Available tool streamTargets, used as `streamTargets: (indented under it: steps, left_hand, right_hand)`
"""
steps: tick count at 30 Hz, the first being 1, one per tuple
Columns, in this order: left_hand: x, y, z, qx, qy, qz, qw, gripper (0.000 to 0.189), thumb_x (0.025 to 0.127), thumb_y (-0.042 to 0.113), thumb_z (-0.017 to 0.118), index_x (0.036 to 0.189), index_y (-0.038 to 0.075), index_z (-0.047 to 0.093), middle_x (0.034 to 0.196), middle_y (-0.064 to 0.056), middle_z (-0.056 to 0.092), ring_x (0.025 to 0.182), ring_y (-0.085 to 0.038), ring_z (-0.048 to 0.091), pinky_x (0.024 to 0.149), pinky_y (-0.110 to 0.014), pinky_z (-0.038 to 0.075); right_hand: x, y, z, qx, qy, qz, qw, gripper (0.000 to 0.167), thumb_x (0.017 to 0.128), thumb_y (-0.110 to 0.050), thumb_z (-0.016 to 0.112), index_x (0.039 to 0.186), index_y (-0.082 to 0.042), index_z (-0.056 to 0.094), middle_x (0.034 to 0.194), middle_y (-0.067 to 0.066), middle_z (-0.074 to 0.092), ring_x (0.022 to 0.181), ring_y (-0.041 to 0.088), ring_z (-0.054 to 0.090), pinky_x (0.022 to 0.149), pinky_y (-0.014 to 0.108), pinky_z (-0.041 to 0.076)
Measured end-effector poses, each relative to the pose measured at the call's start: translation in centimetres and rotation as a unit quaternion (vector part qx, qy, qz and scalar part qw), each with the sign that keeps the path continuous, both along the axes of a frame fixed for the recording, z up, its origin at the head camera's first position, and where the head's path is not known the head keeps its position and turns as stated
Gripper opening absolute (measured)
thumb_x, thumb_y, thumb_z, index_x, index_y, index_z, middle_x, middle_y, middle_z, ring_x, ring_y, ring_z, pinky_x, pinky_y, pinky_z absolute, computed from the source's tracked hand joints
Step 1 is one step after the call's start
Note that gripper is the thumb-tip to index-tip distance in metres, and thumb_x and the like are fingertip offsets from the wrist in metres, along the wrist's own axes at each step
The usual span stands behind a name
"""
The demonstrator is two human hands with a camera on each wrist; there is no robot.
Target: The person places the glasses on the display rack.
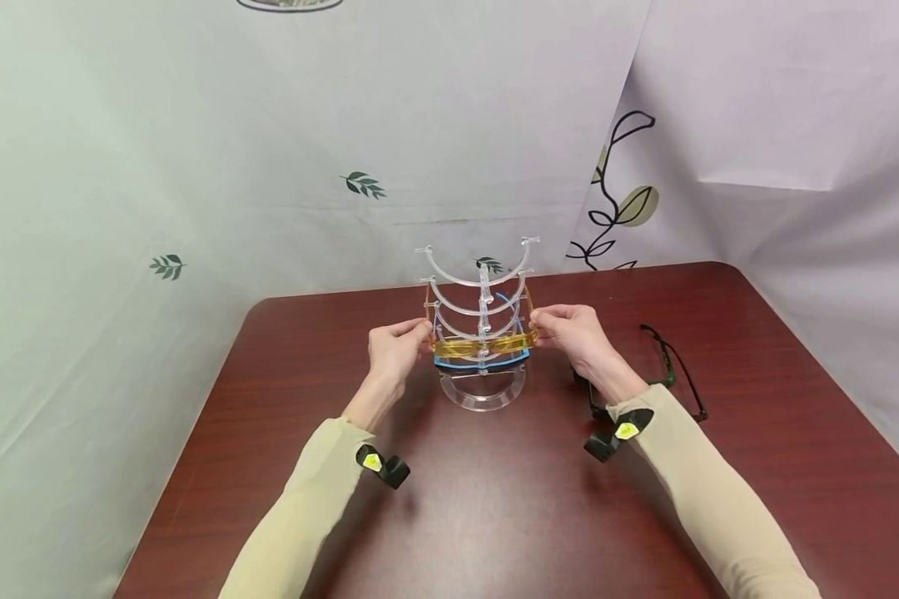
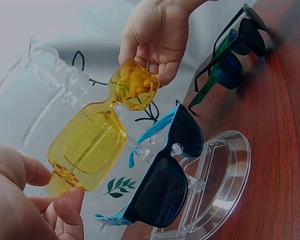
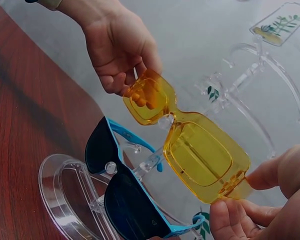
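Yellow sunglasses (image 2: 101, 129) of glossy plastic

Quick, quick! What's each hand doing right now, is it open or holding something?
Left hand: closed, pinching one end of the yellow glasses.
Right hand: closed, pinching their other end.

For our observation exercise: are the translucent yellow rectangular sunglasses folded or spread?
Spread: in head view, the sunglasses have both temples extending back.
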State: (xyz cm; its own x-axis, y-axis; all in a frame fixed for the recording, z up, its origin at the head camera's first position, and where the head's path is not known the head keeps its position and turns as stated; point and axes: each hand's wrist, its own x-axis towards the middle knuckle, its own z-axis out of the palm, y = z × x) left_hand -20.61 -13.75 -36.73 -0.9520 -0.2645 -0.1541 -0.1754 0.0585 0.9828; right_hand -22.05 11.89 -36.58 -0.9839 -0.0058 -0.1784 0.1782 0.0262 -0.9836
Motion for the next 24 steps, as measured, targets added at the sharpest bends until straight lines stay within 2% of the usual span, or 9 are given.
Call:
streamTargets:
  steps: [6,13,16,20,22,24]
  left_hand:
    - [0.04,0.09,0.0,-0.008,0.008,0.001,0.9999,0.026,0.092,0.011,0.07,0.112,-0.005,0.073,0.08,-0.007,0.072,0.061,-0.011,0.065,0.054,-0.02,0.051]
    - [0.18,0.02,-0.07,-0.018,0.0,0.002,0.9998,0.026,0.093,0.015,0.071,0.114,-0.001,0.074,0.088,-0.008,0.073,0.067,-0.013,0.067,0.072,-0.036,0.057]
    - [0.19,0.01,-0.2,-0.021,0.0,0.002,0.9998,0.028,0.093,0.016,0.071,0.115,-0.001,0.073,0.093,-0.009,0.074,0.071,-0.016,0.068,0.069,-0.031,0.055]
    - [0.27,-0.04,-0.32,-0.033,-0.004,0.004,0.9995,0.029,0.093,0.019,0.072,0.116,0.001,0.074,0.096,-0.009,0.073,0.081,-0.026,0.068,0.063,-0.025,0.052]
    - [0.29,-0.08,-0.34,-0.034,-0.004,0.004,0.9994,0.028,0.093,0.019,0.072,0.115,0.002,0.075,0.096,-0.009,0.074,0.081,-0.026,0.069,0.065,-0.027,0.054]
    - [0.25,-0.11,-0.37,-0.033,-0.001,0.002,0.9994,0.027,0.093,0.019,0.072,0.114,0.002,0.075,0.095,-0.01,0.074,0.075,-0.021,0.069,0.069,-0.032,0.057]
  right_hand:
    - [-0.05,-0.03,-0.12,-0.009,0.009,0.0,0.9999,0.036,0.099,-0.003,0.059,0.123,0.022,0.054,0.08,0.003,0.067,0.067,0.007,0.064,0.068,0.025,0.06]
    - [-0.12,-0.06,-0.39,0.001,0.01,0.002,1.0,0.035,0.099,-0.004,0.06,0.123,0.021,0.055,0.084,0.007,0.067,0.069,0.007,0.065,0.07,0.027,0.061]
    - [-0.09,-0.08,-0.36,0.009,0.009,0.002,0.9999,0.036,0.099,-0.006,0.06,0.124,0.02,0.056,0.09,0.011,0.067,0.07,0.007,0.065,0.074,0.029,0.061]
    - [-0.02,-0.12,-0.35,0.014,0.005,0.004,0.9999,0.036,0.1,-0.007,0.06,0.124,0.019,0.056,0.093,0.012,0.066,0.071,0.008,0.064,0.075,0.03,0.061]
    - [0.01,-0.13,-0.38,0.013,0.003,0.005,0.9999,0.036,0.1,-0.007,0.06,0.124,0.019,0.056,0.091,0.01,0.066,0.072,0.008,0.064,0.073,0.028,0.061]
    - [-0.02,-0.09,-0.44,0.013,0.003,0.007,0.9999,0.035,0.1,-0.007,0.06,0.123,0.019,0.056,0.091,0.009,0.066,0.072,0.008,0.065,0.073,0.028,0.061]
